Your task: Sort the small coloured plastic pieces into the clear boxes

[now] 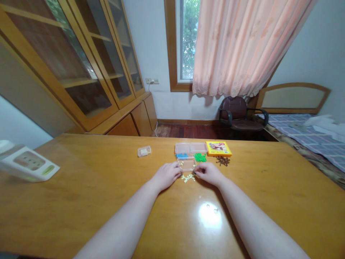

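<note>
Two bare forearms (pixel 115 223) lead from the bottom of the frame to its centre, where left hand (pixel 167 176) and right hand (pixel 208 173) seem to be picking over pale pieces (pixel 188 177) just below one clear tray (pixel 186 164). Both hands' fingers bend inward; whether they grip anything, I can't tell. Next calls, I'd judge, for a fine pinch. Pieces are too tiny to count, but there's one blue heap (pixel 181 155), one green heap (pixel 200 157), one brown heap (pixel 222 160), one yellow box (pixel 219 148)
</note>
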